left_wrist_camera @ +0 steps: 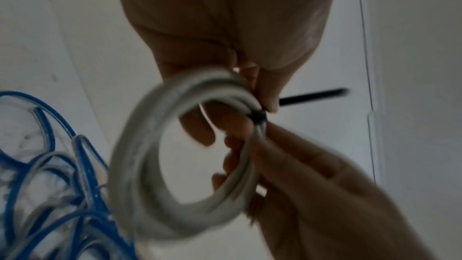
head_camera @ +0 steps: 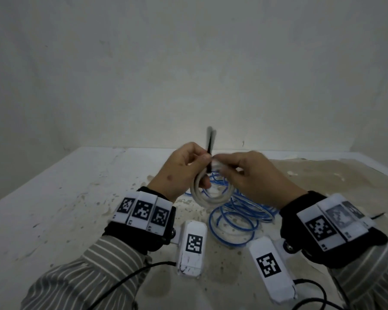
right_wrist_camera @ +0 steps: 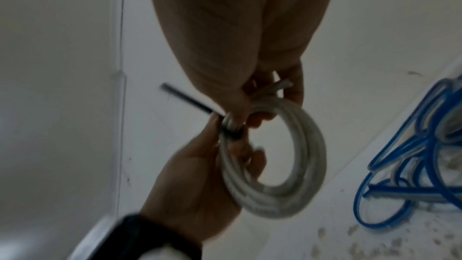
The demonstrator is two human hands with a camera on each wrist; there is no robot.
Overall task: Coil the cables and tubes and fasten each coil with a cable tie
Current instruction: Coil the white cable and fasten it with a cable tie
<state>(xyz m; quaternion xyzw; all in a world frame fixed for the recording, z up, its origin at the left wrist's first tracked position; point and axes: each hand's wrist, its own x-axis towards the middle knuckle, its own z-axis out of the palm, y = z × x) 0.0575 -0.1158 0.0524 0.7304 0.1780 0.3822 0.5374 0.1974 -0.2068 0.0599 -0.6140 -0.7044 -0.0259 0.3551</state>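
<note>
A white cable coil [head_camera: 207,199] hangs in the air between both hands, above the table. A black cable tie [head_camera: 210,142] is wrapped round its upper part, with the tail sticking straight up. My left hand [head_camera: 202,161] has fingers through the coil and its thumb on the tie's tail. My right hand [head_camera: 222,163] grips the coil right beside the tie. In the left wrist view the tie's band [left_wrist_camera: 257,118] crosses the coil [left_wrist_camera: 150,165]. In the right wrist view the tail [right_wrist_camera: 185,100] points up and left from the coil [right_wrist_camera: 307,165]. A loose blue tube [head_camera: 233,220] lies under the hands.
The stained white table [head_camera: 76,209] meets a white wall at the back, and its left edge runs diagonally. The blue tube [right_wrist_camera: 412,165] sprawls over the table's middle. A thin black strip [head_camera: 378,214] lies at the right, past my right wrist.
</note>
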